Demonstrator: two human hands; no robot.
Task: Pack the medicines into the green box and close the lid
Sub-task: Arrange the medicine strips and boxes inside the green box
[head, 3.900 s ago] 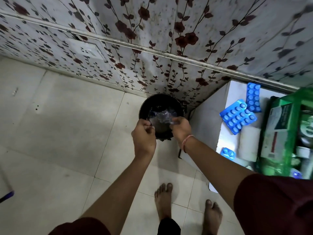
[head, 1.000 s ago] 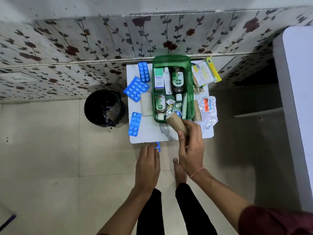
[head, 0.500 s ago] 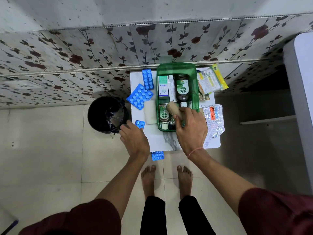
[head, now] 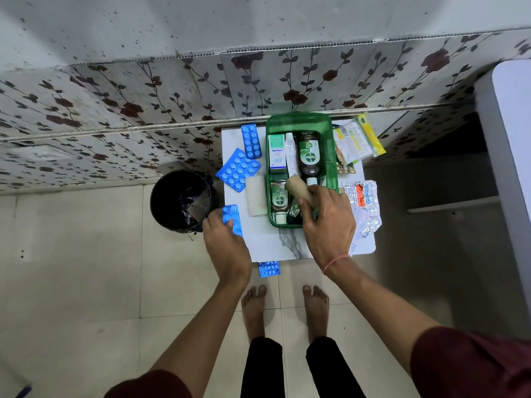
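Note:
The green box (head: pixel 330 126) stands open on a small white table (head: pixel 264 239), holding two brown bottles, a white carton (head: pixel 277 152) and a tube. My right hand (head: pixel 327 219) grips a tan bandage roll (head: pixel 298 189) over the box's near half. My left hand (head: pixel 225 239) pinches a blue pill strip (head: pixel 231 215) at the table's left edge. Two more blue strips (head: pixel 238 169) lie left of the box. Silver blister packs (head: pixel 363 202) and a yellow-edged packet (head: pixel 356 139) lie on its right.
A black bin (head: pixel 181 201) stands on the floor left of the table. Another blue strip (head: pixel 268 268) lies on the floor by my bare feet. A patterned wall runs behind the table, and a white surface (head: pixel 514 145) juts in at far right.
I turned from the bin to the table. My right hand carried the bandage roll from the box's near end to above its contents. My left hand took hold of a blue strip at the table's left edge.

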